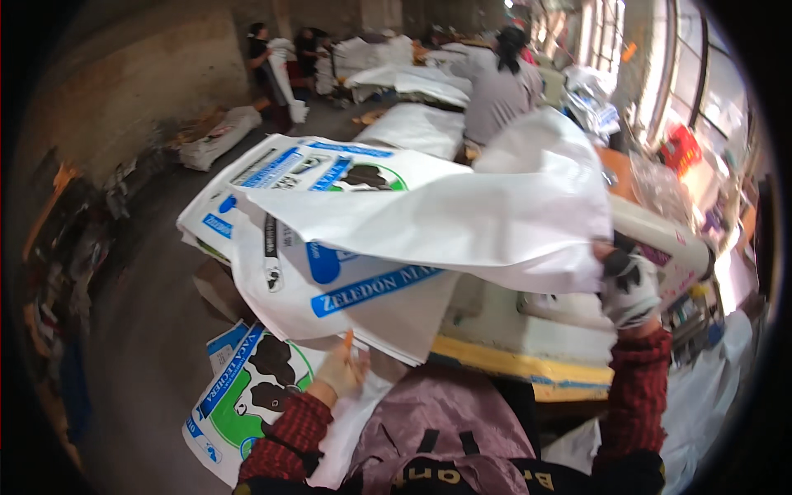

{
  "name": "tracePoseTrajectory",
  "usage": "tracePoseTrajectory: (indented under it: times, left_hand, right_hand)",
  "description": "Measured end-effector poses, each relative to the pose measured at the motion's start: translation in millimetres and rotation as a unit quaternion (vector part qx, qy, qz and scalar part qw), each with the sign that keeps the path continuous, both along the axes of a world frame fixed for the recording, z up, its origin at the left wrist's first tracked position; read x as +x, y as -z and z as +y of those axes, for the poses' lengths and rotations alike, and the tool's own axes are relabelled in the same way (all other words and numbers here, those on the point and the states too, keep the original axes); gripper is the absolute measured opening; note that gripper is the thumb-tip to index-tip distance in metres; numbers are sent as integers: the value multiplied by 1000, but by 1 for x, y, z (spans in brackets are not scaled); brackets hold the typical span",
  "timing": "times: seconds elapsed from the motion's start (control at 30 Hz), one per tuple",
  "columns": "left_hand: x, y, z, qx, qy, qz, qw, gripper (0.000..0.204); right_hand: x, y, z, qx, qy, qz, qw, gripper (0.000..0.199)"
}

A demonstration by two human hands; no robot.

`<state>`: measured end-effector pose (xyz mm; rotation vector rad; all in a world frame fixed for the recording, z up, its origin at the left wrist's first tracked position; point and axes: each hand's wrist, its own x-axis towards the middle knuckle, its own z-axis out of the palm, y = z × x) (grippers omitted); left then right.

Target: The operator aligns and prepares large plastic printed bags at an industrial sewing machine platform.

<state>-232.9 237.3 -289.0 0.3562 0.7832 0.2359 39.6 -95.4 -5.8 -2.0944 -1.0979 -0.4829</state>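
Both hands are busy with one big white woven sack (429, 223) that hangs spread out over the bench (528, 351). Gloved in a worn white and black glove, the right hand (629, 285) is raised at the right end of the bench and pinches the sack's right edge shut between fingers and thumb, holding that side up. Lower down, just off the near left corner of the bench, the left hand (342, 367) reaches under the sack's drooping bottom edge; it is half closed, but whether it grips the cloth or only touches it cannot be told. Both forearms wear red checked sleeves (635, 396).

From the right hand the sack sags leftward and folds over on itself, showing blue lettering and a blue round mark on its lower flap. Behind it, on the far left part of the bench, lies a stack of printed sacks (280, 169) with blue bands and a green ring. Another printed sack (247, 396), with a black and white cow inside a green circle, lies on the floor (148, 330) below the left hand. Farther back a person in a grey top (499, 91) stands among more white sacks.
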Motion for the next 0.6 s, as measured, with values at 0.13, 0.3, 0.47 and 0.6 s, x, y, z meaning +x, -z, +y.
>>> tracePoseTrajectory:
  times: [0.13,0.3,0.47,0.6]
  left_hand:
    - [-11,34,19,-5,-142,43,989,40]
    - [-24,81,98,56,-317,-72,944,17]
    - [-189,80,231,157,-376,105,907,20]
    - [-325,-156,263,683,-196,645,281,38]
  right_hand:
    - [66,-10,-26,26,22,-10,999,18]
    - [153,-33,-60,190,1,81,978,24]
    - [217,-62,-46,369,-105,444,810,35]
    - [327,-20,-25,248,-182,427,850,34]
